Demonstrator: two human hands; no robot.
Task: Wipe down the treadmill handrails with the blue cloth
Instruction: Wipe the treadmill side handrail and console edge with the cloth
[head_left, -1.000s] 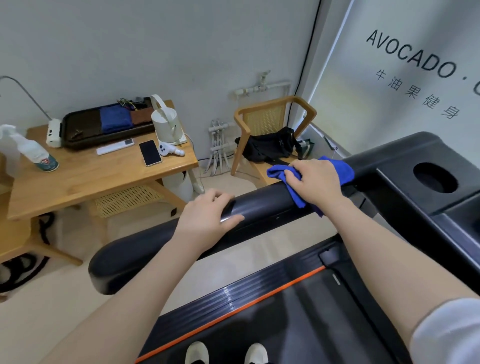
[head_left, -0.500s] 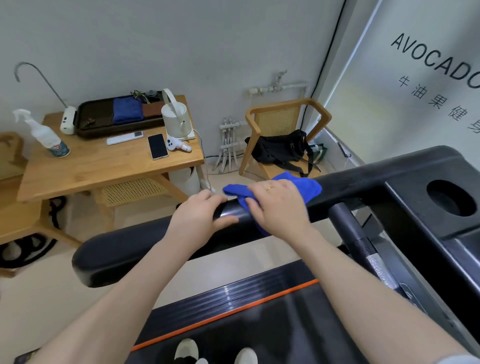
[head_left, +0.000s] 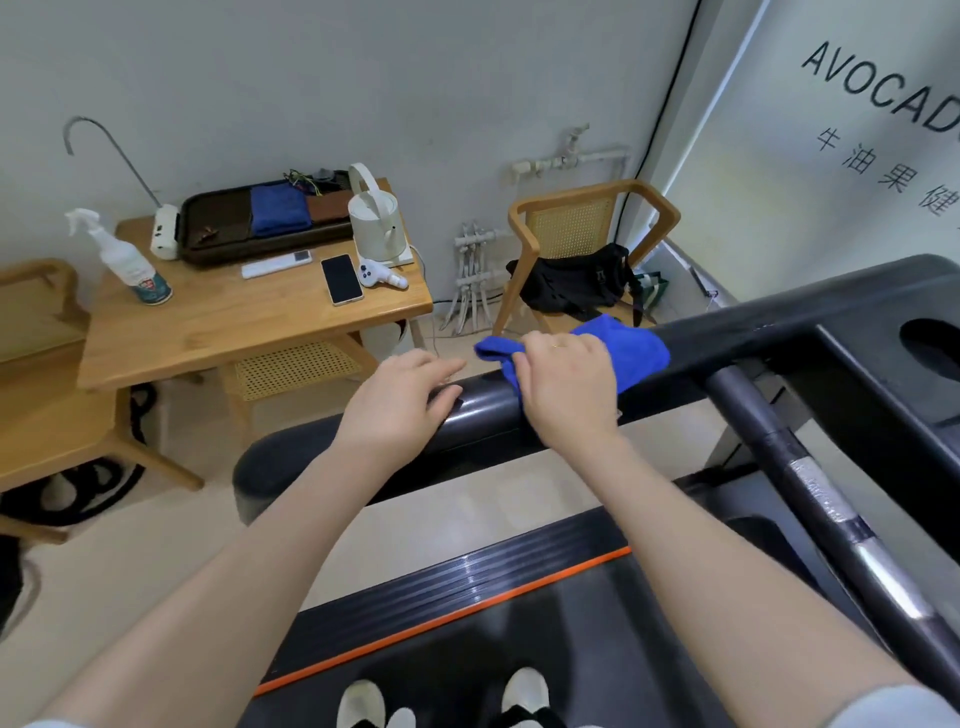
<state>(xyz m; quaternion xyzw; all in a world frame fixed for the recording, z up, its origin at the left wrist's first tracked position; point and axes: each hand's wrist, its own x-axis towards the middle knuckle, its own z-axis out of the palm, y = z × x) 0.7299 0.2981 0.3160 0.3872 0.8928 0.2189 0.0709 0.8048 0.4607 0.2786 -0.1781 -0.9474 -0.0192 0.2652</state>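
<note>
Right on top of the black treadmill handrail (head_left: 483, 410) lies the blue cloth (head_left: 631, 348), bunched and draped over the rail's curve, with one end sticking out to the left past the knuckles. The right hand (head_left: 566, 387) presses down on it, fingers curled over the cloth and the rail together, a thin ring showing on one finger. Just beside it, a little nearer the rail's rounded free end, the left hand (head_left: 400, 405) rests on the bare rail with its fingers loosely spread and slightly bent, holding nothing; the two hands are near each other but apart. Both forearms reach up from the bottom of the view. Below them runs the treadmill deck (head_left: 467, 597) with an orange stripe along its edge, and two pale shoes (head_left: 524, 693) stand on the belt. A second, thinner bar (head_left: 795, 462) slants down at the right from the console (head_left: 883, 364). Beyond the rail stand a wooden table (head_left: 234, 322) carrying a spray bottle (head_left: 124, 260), a phone (head_left: 341, 279) and a white kettle (head_left: 373, 226), and a wooden chair (head_left: 592, 218) holding a black bag (head_left: 576, 283).
</note>
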